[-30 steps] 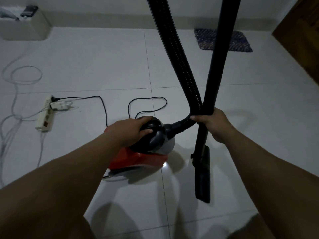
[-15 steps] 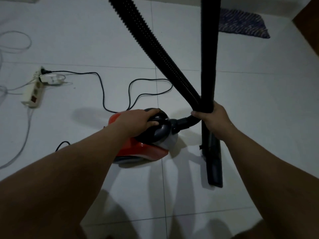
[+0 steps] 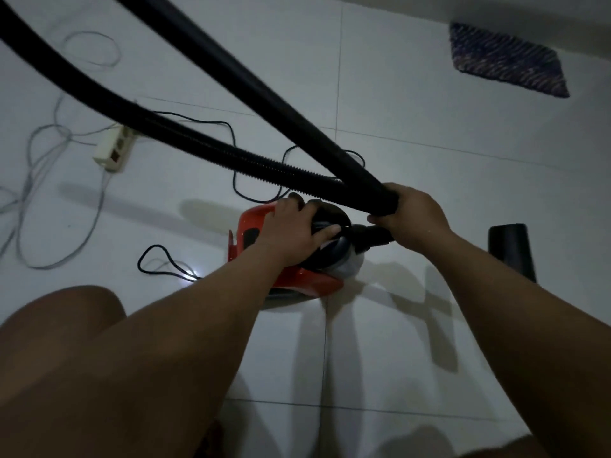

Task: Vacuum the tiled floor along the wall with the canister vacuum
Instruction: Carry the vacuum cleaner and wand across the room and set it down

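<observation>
Fingers of the right hand point(image 3: 413, 219) curl round the wand point(image 3: 264, 90) and hose point(image 3: 198, 143) together; the left hand point(image 3: 294, 233) grips the top of the red vacuum point(image 3: 258, 226), which sits on the tiled floor point(image 3: 429, 358) near a power strip point(image 3: 114, 150).

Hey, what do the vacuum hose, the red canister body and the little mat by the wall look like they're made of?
Hose: likely flexible black plastic, matte; fine ribbing along its length.
Canister body: probably hard moulded plastic, glossy red; smooth with soft highlights.
Mat: seems woven fabric or yarn, dull; streaky blue-and-pale texture. The dim, blurry view leaves the weave uncertain.
</observation>
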